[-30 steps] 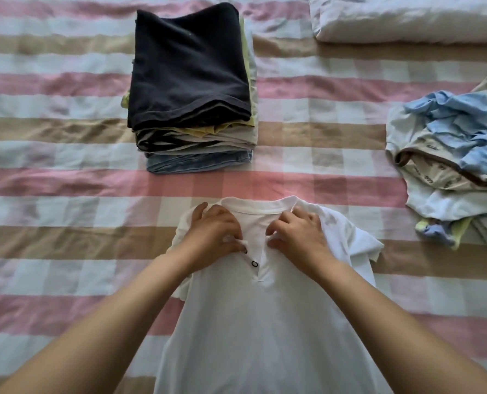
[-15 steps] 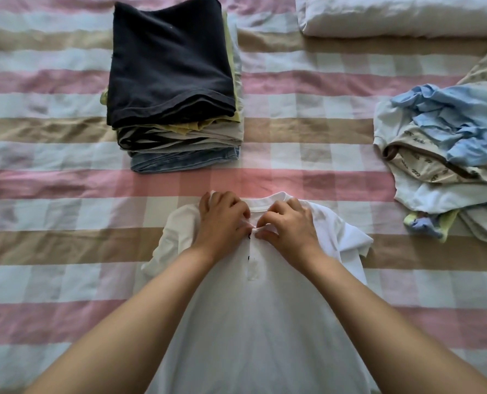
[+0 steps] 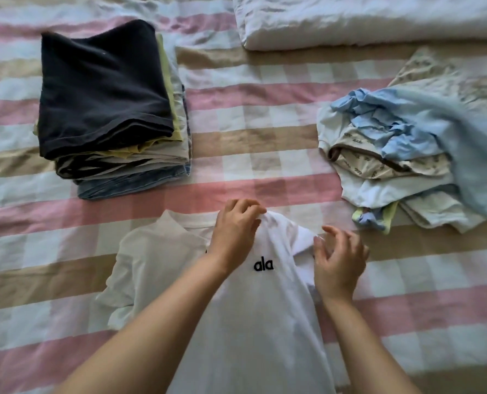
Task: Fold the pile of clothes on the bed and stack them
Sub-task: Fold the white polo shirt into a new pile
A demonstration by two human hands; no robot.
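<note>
1. Done so far, as I judge it: a folded stack [image 3: 108, 109] of several garments sits at the far left of the bed, with a dark one on top and denim at the bottom
2. In hand: a white shirt [image 3: 251, 322] with a black "ala" logo lies at the near centre, spread out and not yet folded
3. The left hand [image 3: 235, 231] pinches the shirt's fabric at its far edge by the collar. The right hand [image 3: 339, 260] is apart from it, fingers loosely spread over the right sleeve and gripping nothing I can see
4. Left to do: a crumpled pile [image 3: 421, 155] of pale blue and printed cream clothes waits at the right, so the task looks roughly half done
5. Surface: the bed [image 3: 265, 123] has a pink, beige and white checked sheet, and a white pillow [image 3: 364, 21] lies along the far edge. Nothing more of the room shows
</note>
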